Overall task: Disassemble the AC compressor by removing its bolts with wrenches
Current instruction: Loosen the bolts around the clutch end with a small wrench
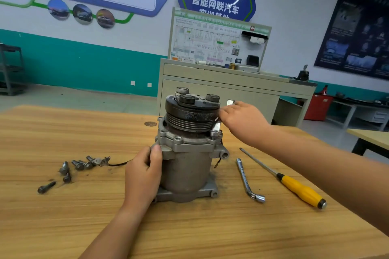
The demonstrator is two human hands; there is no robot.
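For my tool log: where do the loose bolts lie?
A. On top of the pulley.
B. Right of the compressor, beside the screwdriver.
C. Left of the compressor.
C: the loose bolts lie left of the compressor; the L-shaped wrench and screwdriver lie on its right.

The compressor [187,160] stands upright on its flat end plate: grey cast body below, black grooved pulley on top, three round hubs on the pulley face. My left hand [145,174] grips its left side just under the flange. A flange bolt [178,138] sits in the front of the flange. At the compressor's right shoulder my right hand [242,120] holds a chrome wrench [217,125], tilted, its lower end on another bolt head there. Loose bolts [77,165] lie clustered left of the compressor, one dark one apart, nearer me. An L-shaped wrench [245,176] lies flat to the compressor's right, bent end toward me.
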